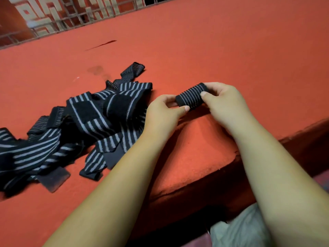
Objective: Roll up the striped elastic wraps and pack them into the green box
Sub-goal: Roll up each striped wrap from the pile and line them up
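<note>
A tightly rolled black wrap with thin pale stripes (191, 96) is held just above the red surface between both hands. My left hand (162, 113) pinches its left end with thumb and fingers. My right hand (223, 102) grips its right end, thumb on the front. A loose pile of unrolled black and grey striped wraps (76, 125) with black hook-and-loop patches lies to the left of my hands. No green box is in view.
The red felt-covered surface (213, 50) stretches far back and right. Its front edge (195, 186) drops off below my forearms. A metal railing (74, 16) runs along the far edge. A dark streak (101, 45) marks the felt behind the pile.
</note>
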A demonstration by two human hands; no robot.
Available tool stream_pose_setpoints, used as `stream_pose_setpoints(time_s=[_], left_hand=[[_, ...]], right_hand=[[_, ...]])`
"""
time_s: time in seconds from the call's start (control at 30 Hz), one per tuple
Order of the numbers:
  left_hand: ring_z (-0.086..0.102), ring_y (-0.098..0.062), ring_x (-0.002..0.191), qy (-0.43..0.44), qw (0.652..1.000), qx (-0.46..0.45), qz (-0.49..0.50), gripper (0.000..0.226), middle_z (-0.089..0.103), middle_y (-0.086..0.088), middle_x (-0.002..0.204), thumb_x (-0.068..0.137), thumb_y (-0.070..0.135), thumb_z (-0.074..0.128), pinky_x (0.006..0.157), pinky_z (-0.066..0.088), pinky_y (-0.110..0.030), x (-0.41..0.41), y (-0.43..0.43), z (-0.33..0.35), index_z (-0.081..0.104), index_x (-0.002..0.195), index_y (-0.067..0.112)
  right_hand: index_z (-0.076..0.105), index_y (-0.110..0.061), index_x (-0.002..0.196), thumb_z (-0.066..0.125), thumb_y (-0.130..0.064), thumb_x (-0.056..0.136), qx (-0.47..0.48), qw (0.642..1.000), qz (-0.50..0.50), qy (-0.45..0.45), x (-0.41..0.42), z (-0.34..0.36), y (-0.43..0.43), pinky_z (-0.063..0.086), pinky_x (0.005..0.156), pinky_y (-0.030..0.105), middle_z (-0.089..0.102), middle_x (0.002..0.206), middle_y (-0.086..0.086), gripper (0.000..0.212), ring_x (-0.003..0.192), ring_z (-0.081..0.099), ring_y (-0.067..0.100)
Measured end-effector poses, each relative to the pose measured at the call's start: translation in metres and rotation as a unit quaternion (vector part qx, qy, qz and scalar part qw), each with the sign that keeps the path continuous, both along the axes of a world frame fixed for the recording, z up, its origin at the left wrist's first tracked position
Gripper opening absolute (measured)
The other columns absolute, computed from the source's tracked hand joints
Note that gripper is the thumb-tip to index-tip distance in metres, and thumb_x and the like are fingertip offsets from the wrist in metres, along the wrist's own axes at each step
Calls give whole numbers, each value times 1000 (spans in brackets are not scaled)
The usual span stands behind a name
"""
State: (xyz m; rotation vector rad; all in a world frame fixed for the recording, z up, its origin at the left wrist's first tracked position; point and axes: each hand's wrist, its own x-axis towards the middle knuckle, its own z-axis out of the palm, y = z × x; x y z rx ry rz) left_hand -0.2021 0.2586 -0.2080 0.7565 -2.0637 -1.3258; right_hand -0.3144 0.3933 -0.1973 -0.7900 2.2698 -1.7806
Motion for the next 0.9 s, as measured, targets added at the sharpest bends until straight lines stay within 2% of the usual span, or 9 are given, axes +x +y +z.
stream_pose_setpoints(time_s=[0.1, 0.17, 0.2, 0.3, 0.37, 0.57, 0.73, 0.83, 0.9], left_hand=[[79, -11, 97, -9, 1000, -3, 0, 42, 82, 4, 102, 76, 15, 92, 94, 64, -40, -25, -1, -3, 77, 116, 17], [79, -12, 93, -17, 1000, 5, 1, 40, 82, 4, 101, 79, 11, 91, 85, 66, -35, -37, -2, -4, 76, 116, 15], [79, -12, 91, -22, 1000, 9, 1, 41, 81, 4, 99, 77, 14, 91, 82, 67, -35, -42, -3, -5, 75, 114, 17], [80, -12, 90, -44, 999, 8, 2, 42, 82, 7, 95, 67, 27, 87, 88, 66, -46, -48, -6, -11, 75, 108, 24], [80, -11, 89, -55, 998, -1, 7, 41, 81, 7, 94, 69, 27, 86, 89, 66, -45, -49, -7, -14, 75, 108, 25], [72, -1, 92, -87, 992, -87, 18, 39, 77, 12, 100, 83, 22, 87, 80, 50, -14, -51, -3, -18, 73, 120, 21], [75, -5, 99, -112, 990, -84, -11, 52, 78, 10, 104, 83, 13, 85, 101, 58, -32, -44, 1, -13, 69, 132, 17], [74, -13, 109, -132, 986, -98, -17, 62, 77, 3, 117, 85, 17, 84, 105, 56, -36, -33, 3, -7, 64, 144, 11], [72, -17, 113, -126, 987, -93, -19, 60, 76, 1, 124, 87, 19, 83, 105, 57, -40, -20, 5, -1, 64, 144, 11]], right_hand=[[76, -25, 126, 59, -14, 104, 16, 1000, -21, 8, -18, -4, -2, 46, 89, 18, 76, 116, -12, 31, 111, 68, 6], [75, -26, 126, 58, -13, 105, 29, 999, -33, 20, -27, -7, -3, 42, 83, 14, 74, 116, -11, 30, 112, 65, 6], [75, -26, 127, 58, -13, 105, 39, 998, -37, 27, -31, -9, -4, 41, 84, 15, 74, 118, -10, 31, 113, 64, 7], [74, -24, 130, 58, -13, 106, 71, 996, -42, 38, -39, -17, -9, 41, 91, 20, 75, 126, -4, 31, 120, 66, 15], [74, -23, 131, 58, -15, 106, 97, 993, -39, 45, -42, -22, -11, 43, 94, 23, 76, 128, -2, 31, 122, 66, 19], [73, -22, 135, 61, -18, 106, 138, 987, -54, 61, -44, -26, -11, 43, 103, 27, 74, 135, 0, 32, 129, 64, 22], [72, -21, 137, 66, -16, 103, 137, 988, -57, 44, -42, -23, -4, 42, 98, 21, 74, 134, -1, 35, 126, 66, 17], [70, -16, 140, 70, -15, 101, 129, 989, -69, 31, -41, -21, 3, 43, 108, 24, 73, 136, 1, 39, 128, 66, 17], [72, -16, 137, 72, -15, 99, 116, 989, -85, 25, -38, -18, 9, 43, 101, 21, 75, 131, -1, 38, 124, 66, 16]])
